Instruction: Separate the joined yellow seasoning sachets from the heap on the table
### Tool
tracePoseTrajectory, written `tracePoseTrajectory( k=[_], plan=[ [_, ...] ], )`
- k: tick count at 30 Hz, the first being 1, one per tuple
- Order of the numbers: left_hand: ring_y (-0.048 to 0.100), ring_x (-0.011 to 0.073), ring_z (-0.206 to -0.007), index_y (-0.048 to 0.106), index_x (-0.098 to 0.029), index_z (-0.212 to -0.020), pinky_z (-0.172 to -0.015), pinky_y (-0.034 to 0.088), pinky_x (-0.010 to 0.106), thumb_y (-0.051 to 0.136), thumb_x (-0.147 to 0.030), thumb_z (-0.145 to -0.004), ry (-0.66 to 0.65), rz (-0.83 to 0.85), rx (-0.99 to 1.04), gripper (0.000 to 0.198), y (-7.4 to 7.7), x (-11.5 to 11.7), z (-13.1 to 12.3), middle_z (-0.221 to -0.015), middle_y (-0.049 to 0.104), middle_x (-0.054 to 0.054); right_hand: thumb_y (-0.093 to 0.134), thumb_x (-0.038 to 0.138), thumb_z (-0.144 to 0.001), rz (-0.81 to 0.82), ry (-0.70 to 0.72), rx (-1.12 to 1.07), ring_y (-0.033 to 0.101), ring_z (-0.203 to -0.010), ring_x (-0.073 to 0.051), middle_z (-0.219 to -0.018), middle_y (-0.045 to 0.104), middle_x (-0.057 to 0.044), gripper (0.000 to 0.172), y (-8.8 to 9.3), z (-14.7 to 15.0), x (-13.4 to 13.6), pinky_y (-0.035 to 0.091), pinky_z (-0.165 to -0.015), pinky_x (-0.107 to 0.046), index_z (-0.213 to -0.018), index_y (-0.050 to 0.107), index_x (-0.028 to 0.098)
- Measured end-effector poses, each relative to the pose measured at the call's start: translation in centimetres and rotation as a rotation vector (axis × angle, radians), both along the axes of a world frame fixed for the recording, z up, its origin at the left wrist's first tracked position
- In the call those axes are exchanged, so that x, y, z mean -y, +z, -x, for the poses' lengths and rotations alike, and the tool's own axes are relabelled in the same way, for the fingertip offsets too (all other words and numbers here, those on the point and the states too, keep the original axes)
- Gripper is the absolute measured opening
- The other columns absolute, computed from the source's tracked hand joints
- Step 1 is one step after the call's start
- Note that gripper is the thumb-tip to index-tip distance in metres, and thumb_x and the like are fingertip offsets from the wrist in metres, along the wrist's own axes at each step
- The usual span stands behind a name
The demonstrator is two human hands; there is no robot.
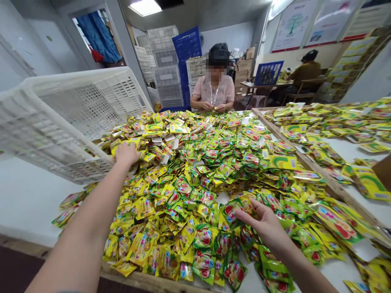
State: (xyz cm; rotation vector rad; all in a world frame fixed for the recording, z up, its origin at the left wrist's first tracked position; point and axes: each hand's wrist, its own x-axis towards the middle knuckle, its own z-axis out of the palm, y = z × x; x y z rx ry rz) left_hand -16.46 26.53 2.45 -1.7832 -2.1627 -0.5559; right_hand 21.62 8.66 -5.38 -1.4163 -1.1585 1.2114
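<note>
My left hand (126, 154) reaches to the far left of the heap, beside a tipped white plastic crate. Its fingers curl over a small yellow carton (120, 144); the fingertips are partly hidden. Nearer the front, my right hand (265, 223) pinches a small green packet with a red fruit picture (230, 210) between thumb and fingers. A yellow packet (246, 201) lies against those fingers; I cannot tell whether it is gripped too. Around both hands spreads a deep heap of shiny green and yellow packets (171, 199), with flat yellow cartons (180, 128) at its back left.
The white crate (88, 110) leans on its side at the left. A wooden strip (284, 138) divides the table, with more cartons (371, 179) beyond it. Opposite sits a person (213, 87) handling small items. Stacked crates (166, 69) and another seated person (307, 73) are behind.
</note>
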Motion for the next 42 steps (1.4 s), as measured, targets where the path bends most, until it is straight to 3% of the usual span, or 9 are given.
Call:
tracePoseTrajectory(
  k=[5,10,13,20,25,29,34,38,42],
  plan=[
    [0.061,0.0183,-0.092,0.059,-0.013,-0.105,-0.079,0.053,0.038,0.056,-0.034,-0.089,-0.090,0.043,-0.116,0.027,-1.1,1.0,0.0,-0.105,0.062,0.005,0.073,0.057,-0.064,-0.037,0.123,-0.004,0.069,-0.083,-0.026,-0.086,0.075,-0.009,0.046,-0.3,0.2,0.1,0.055,-0.075,-0.035,-0.083,0.066,0.016],
    [0.061,0.0190,-0.073,0.059,-0.014,-0.067,-0.073,0.049,0.035,0.049,-0.017,-0.089,-0.208,0.017,-0.206,0.024,2.1,2.0,-1.0,-0.058,0.056,-0.001,0.071,0.053,-0.068,-0.082,0.166,0.026,0.069,-0.083,-0.024,-0.085,0.074,-0.007,0.041,-0.7,0.3,0.2,0.055,-0.075,-0.033,-0.085,0.068,0.016],
    [0.061,0.0205,-0.077,0.064,-0.015,-0.080,-0.076,0.046,0.037,0.042,-0.015,-0.089,-0.326,-0.040,-0.251,0.023,3.2,4.6,-4.2,-0.069,0.063,0.003,0.070,0.053,-0.070,-0.122,0.243,0.006,0.068,-0.091,-0.028,-0.106,0.071,-0.013,0.044,-0.3,0.5,0.6,0.055,-0.077,-0.037,-0.095,0.069,0.016],
    [0.062,0.0177,-0.084,0.065,-0.023,-0.092,-0.081,0.046,0.033,0.047,-0.013,-0.088,-1.094,-0.111,0.069,0.021,-0.6,15.0,-14.1,-0.082,0.070,0.001,0.070,0.030,-0.077,-0.580,0.447,0.403,0.049,-0.125,-0.031,-0.139,0.049,-0.017,0.020,1.0,0.8,2.0,0.043,-0.099,-0.041,-0.095,0.072,0.021],
    [0.060,0.0201,-0.107,0.044,-0.023,-0.125,-0.087,0.049,0.035,0.054,-0.041,-0.087,-0.741,-0.058,0.981,0.043,-4.4,17.0,-18.0,-0.119,0.061,0.010,0.063,0.020,-0.081,-0.791,0.207,0.485,0.063,-0.106,-0.024,-0.113,0.065,-0.012,0.017,0.1,1.2,2.1,0.052,-0.090,-0.034,-0.098,0.068,0.021],
    [0.064,0.0201,-0.098,0.031,-0.020,-0.130,-0.084,0.052,0.034,0.062,-0.051,-0.076,-0.839,0.254,1.334,0.069,-6.9,17.0,-21.6,-0.115,0.062,0.012,0.051,0.011,-0.086,-0.868,0.188,0.603,0.057,-0.117,-0.026,-0.125,0.058,-0.016,0.026,-0.6,1.7,3.0,0.051,-0.094,-0.036,-0.107,0.064,0.019],
    [0.065,0.0182,-0.080,0.044,-0.020,-0.107,-0.069,0.054,0.029,0.063,-0.041,-0.074,-0.700,0.060,1.134,0.044,-7.6,17.1,-22.5,-0.089,0.065,0.004,0.061,0.020,-0.083,-0.716,0.338,0.555,0.060,-0.113,-0.026,-0.117,0.064,-0.012,0.017,1.6,-0.6,4.7,0.055,-0.087,-0.034,-0.099,0.068,0.024],
    [0.066,0.0222,-0.076,0.045,-0.021,-0.109,-0.066,0.054,0.033,0.067,-0.032,-0.067,-0.704,-0.104,0.687,0.049,-8.4,17.5,-21.6,-0.088,0.066,0.004,0.066,0.029,-0.081,-0.554,0.036,0.288,0.069,-0.071,-0.019,-0.081,0.071,-0.006,0.019,4.5,-1.8,4.7,0.058,-0.063,-0.028,-0.098,0.065,0.021],
    [0.068,0.0233,-0.083,0.042,-0.021,-0.115,-0.069,0.056,0.033,0.065,-0.030,-0.069,-0.809,-0.234,0.518,0.052,-9.0,18.1,-21.5,-0.096,0.067,0.007,0.069,0.025,-0.077,-0.768,-0.223,0.403,0.067,-0.072,-0.018,-0.081,0.070,-0.005,0.018,5.1,0.2,3.4,0.055,-0.066,-0.029,-0.095,0.067,0.022]
  ],
)
